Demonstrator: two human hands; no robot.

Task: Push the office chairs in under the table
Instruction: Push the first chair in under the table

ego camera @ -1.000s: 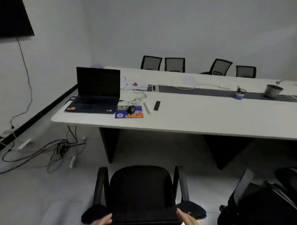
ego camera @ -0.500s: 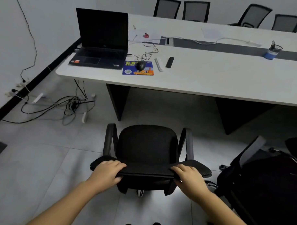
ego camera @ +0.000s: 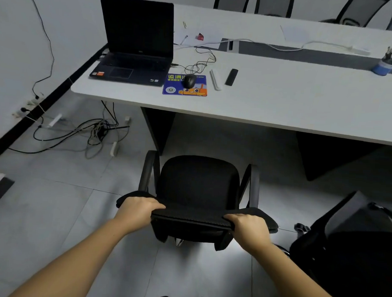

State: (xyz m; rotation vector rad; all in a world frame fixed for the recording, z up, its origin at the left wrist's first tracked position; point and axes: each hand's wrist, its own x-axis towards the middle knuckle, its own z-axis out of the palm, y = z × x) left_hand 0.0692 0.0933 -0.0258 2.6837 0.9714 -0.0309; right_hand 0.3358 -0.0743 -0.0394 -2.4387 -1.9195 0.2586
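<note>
Two hands grip the black office chair [ego camera: 198, 188] by its backrest top: left hand [ego camera: 137, 209] and right hand [ego camera: 250, 228], fingers curled over the edge. The chair stands on the floor, near the white worktop [ego camera: 281, 102], seat not yet under it. Farther left, a laptop [ego camera: 136, 42].

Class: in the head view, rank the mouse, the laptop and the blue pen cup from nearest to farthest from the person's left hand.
From the left hand:
1. Mouse, on the table, straight ahead.
2. Laptop, at the table's left end.
3. Blue pen cup, far right.
</note>
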